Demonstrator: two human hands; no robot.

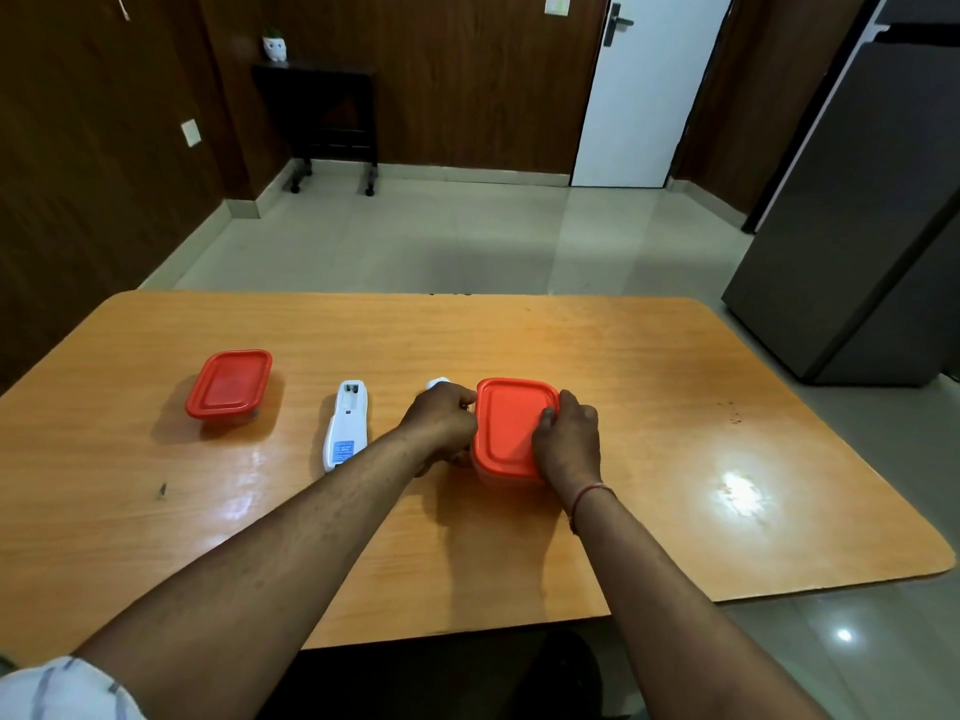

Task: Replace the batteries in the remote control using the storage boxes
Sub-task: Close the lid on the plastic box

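Left hand (441, 420) and right hand (569, 439) grip the closed red-lidded box (506, 428).

Tabletop (649, 407) carries 2 lidded boxes. Left storage box (229, 385) sits far left, right storage box (506, 426) right of centre. Remote control (347, 426) lies face down between them, lengthwise front to back. Battery cover (437, 381) lies just behind left hand (439, 420). Left hand grips the right storage box's left edge and right hand (569, 444) grips its right edge. Refrigerator (857, 200) stands beyond the far right corner.
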